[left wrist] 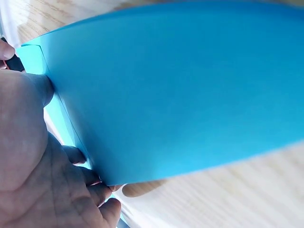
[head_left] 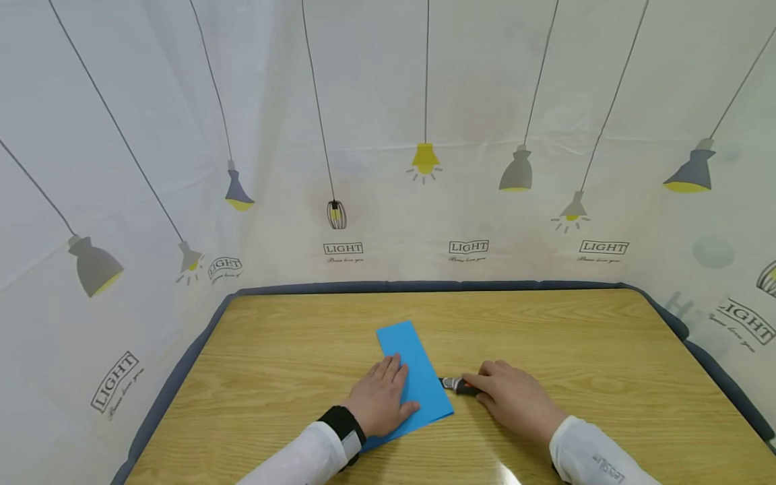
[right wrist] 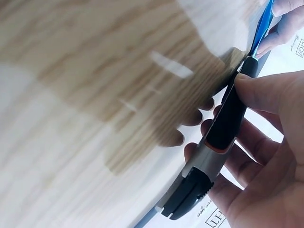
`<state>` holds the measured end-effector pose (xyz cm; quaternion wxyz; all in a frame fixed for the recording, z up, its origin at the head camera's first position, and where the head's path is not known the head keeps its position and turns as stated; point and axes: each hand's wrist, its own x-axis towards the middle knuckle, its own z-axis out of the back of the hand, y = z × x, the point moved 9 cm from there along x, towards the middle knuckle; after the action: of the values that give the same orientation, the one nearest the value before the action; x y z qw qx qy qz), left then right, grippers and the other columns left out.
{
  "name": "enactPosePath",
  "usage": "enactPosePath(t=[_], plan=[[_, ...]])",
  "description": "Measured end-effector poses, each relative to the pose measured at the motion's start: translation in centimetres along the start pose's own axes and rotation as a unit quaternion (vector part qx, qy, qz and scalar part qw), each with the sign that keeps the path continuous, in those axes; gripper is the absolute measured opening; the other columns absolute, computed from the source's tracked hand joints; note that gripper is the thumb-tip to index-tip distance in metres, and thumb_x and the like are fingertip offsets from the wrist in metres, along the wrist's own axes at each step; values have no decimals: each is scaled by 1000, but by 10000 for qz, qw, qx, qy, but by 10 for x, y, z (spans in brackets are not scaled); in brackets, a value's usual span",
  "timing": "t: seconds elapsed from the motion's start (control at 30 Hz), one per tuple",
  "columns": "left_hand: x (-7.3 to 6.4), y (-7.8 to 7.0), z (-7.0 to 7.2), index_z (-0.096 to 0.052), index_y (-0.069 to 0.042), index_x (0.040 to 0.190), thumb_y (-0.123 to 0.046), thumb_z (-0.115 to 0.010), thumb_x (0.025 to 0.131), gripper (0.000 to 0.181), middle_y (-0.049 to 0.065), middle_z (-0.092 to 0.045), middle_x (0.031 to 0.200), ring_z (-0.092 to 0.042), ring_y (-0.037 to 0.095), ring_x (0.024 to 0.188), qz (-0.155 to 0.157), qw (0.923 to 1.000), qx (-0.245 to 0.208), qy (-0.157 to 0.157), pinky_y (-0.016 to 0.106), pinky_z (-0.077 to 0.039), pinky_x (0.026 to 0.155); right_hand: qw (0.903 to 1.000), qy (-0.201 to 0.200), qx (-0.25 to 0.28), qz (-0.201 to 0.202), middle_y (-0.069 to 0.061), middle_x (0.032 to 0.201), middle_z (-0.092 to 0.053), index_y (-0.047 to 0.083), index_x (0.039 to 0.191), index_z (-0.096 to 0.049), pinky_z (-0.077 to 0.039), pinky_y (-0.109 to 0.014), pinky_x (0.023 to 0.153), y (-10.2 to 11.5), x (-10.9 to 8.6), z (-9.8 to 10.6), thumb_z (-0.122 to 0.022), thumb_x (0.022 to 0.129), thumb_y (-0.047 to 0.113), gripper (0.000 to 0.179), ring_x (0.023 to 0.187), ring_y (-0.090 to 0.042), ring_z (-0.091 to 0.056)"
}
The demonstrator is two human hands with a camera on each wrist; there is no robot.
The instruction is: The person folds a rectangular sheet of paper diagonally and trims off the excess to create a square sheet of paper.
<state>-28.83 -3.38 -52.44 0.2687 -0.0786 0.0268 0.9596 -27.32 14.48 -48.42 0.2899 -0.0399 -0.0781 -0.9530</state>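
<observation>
A sheet of blue paper, apparently folded into layers, lies slanted on the wooden table. My left hand presses flat on its left part, fingers stretched toward the far end. In the left wrist view the near part of the paper bows up off the table, with a straight line running past the thumb. A utility knife with a black and silver body is held by my right hand, thumb on its side. The knife's front end meets the paper's right edge; its blade is hidden there.
The wooden table has a dark padded edge along its back and sides. A white curtain printed with hanging lamps surrounds the table on three sides. Glare shows on the tabletop near the front.
</observation>
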Motion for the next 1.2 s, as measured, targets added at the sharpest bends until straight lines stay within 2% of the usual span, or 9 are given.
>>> enactPosePath(t=[0.2,0.43,0.73,1.2], plan=[[-3,-3,7,-27,-7,144,-59,-31,92,73,14,-20,149,-19,28,137,-21,10000,14,-5,42,-22,109,10000,15,-79,23,8,95,-54,25,124,-59,-44,-28,59,2,1,1,-66,84,25,41,80,-9,-50],[-5,-3,7,-27,-7,144,-58,-32,92,73,14,-20,149,-19,28,136,-25,10000,38,-4,42,-22,109,9999,21,-130,20,6,94,-55,24,121,-61,-44,-28,58,2,3,0,-67,82,23,39,79,-11,-50],[-6,-5,13,-29,-6,143,-56,-35,92,71,15,-22,148,-20,30,136,-34,9999,11,-111,43,-23,108,9993,-34,-332,-190,7,91,-54,25,120,-62,-44,-27,57,-12,4,1,-68,82,24,39,76,-10,-49],[-7,-5,12,-27,-7,144,-57,-32,93,72,14,-20,149,-19,28,137,-92,9999,41,-24,42,-22,108,9994,45,-124,-315,8,91,-54,26,121,-61,-43,-27,58,-15,0,2,-69,81,25,40,76,-9,-49]])
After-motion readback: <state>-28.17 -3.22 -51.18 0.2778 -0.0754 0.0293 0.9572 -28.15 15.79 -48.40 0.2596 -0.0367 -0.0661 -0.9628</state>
